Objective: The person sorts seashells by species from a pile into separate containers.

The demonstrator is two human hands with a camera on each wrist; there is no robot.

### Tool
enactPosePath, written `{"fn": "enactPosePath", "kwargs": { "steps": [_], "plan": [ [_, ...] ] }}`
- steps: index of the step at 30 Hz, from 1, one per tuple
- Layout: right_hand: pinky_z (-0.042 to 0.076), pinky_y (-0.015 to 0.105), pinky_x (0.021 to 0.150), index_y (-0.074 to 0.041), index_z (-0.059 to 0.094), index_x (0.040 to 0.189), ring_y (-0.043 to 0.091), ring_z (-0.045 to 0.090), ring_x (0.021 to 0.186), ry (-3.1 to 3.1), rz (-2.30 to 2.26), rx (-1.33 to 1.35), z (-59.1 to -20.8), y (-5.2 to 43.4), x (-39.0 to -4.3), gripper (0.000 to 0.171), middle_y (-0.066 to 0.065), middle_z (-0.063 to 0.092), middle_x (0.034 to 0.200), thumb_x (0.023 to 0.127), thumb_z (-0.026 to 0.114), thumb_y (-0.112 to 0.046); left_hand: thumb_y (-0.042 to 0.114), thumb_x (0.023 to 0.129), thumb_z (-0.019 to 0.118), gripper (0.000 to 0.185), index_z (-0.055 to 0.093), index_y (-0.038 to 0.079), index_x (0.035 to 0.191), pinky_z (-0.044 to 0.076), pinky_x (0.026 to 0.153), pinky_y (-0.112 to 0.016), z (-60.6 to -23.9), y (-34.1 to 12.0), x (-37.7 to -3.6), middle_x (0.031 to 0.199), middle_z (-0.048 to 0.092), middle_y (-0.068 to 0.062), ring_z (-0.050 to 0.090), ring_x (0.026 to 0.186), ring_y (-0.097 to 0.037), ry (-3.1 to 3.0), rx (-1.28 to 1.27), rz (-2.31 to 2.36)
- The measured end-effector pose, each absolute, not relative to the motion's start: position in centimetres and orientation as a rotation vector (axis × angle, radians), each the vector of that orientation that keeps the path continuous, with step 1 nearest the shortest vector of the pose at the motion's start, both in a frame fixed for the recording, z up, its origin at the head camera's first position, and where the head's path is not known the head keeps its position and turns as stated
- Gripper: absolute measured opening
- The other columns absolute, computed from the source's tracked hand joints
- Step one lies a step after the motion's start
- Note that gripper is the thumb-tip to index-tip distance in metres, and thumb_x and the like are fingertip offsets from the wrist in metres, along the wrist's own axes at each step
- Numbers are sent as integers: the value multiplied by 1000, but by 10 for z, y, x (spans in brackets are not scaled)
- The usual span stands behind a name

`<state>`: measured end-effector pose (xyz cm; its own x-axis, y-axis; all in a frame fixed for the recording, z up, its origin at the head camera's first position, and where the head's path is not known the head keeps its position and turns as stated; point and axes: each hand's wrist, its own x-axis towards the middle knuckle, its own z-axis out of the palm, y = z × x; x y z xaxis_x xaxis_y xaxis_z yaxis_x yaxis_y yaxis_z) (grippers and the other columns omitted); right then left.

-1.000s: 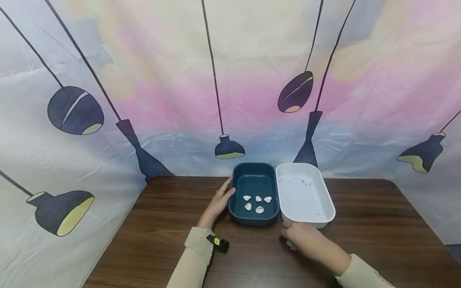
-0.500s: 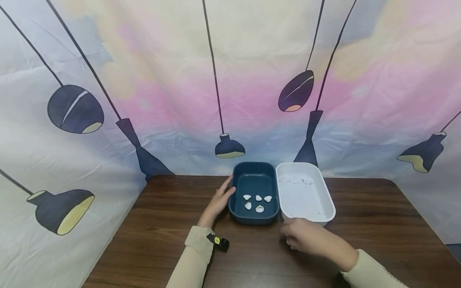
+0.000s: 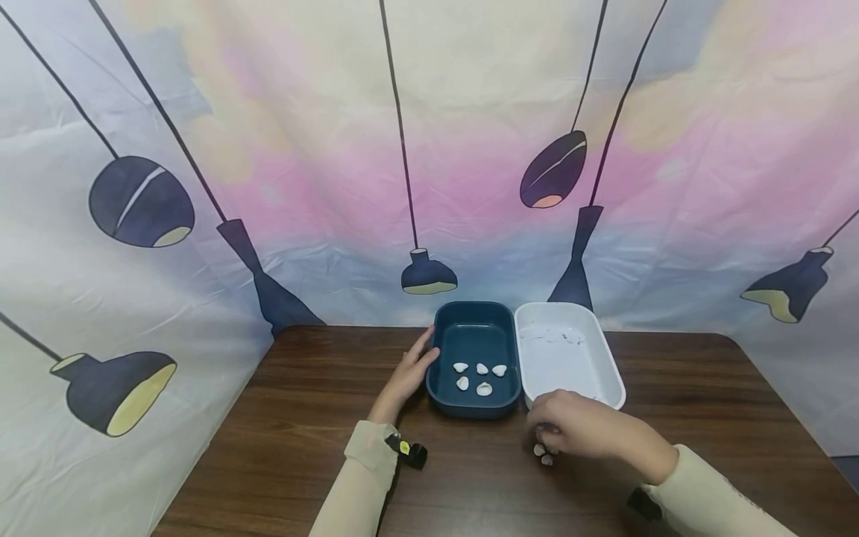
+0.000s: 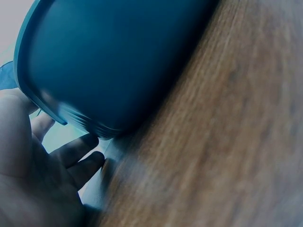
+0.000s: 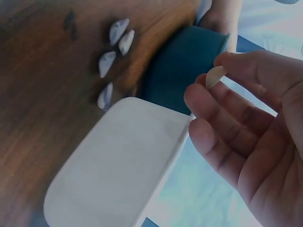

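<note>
My left hand [image 3: 407, 378] lies against the left side of a dark teal dish [image 3: 473, 411], its fingers extended along the wall in the left wrist view. Inside that dish several small white seashells [image 3: 484, 389] lie toward the near end. My right hand [image 3: 580, 425] is over the near edge of a white dish [image 3: 570, 358]. Between its thumb and fingertips it pinches a pale seashell [image 5: 215, 77], seen in the right wrist view. Several more loose seashells [image 5: 107, 64] lie on the table, partly covered by the right hand in the head view.
The two dishes stand side by side near the far edge of a brown wooden table [image 3: 302, 432]. Small dark specks mark the white dish's floor. A cloth backdrop [image 3: 322, 149] printed with lamps hangs behind. A black wrist camera [image 3: 416, 456] is on the left wrist.
The right hand has shifted slightly away from me and to the right, uncovering loose seashells on the table below it. The left hand and both dishes have stayed in place.
</note>
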<state>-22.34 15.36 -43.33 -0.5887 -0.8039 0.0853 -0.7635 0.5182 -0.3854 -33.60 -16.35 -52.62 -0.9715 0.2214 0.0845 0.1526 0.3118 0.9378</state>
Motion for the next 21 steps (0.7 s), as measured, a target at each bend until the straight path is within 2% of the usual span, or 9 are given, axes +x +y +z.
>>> {"fn": "enactPosePath", "kwargs": {
  "steps": [4,14,16,21],
  "plan": [
    [51,21,69,-15,76,91,-2,54,74,2622,-606,-1392,-428,154,-225,21,-16,62,81,85,63,1,35,105,47,56,30,23,157,-11,116,-59,-526,-164,-336,162,26,-6,22,148,-33,2477,363,1778],
    [51,22,70,-16,75,89,-1,56,76,2627,-558,-1450,-417,159,-236,21,-13,66,83,84,65,2,38,104,47,54,33,29,155,-9,118,-57,-526,-163,-335,161,28,-2,22,149,-29,2480,332,1776],
    [50,21,68,-17,73,84,1,55,73,2628,-547,-1468,-415,160,-241,21,-14,63,78,84,65,2,38,104,47,55,32,28,156,-9,117,-57,-526,-163,-335,161,28,-3,22,149,-30,2476,344,1779],
    [51,24,67,-13,75,85,3,57,73,2629,-525,-1444,-411,161,-255,19,-8,68,80,84,64,2,35,106,45,55,29,23,157,-11,117,-59,-525,-164,-336,162,25,-5,21,149,-32,2464,361,1767]
  ]
}}
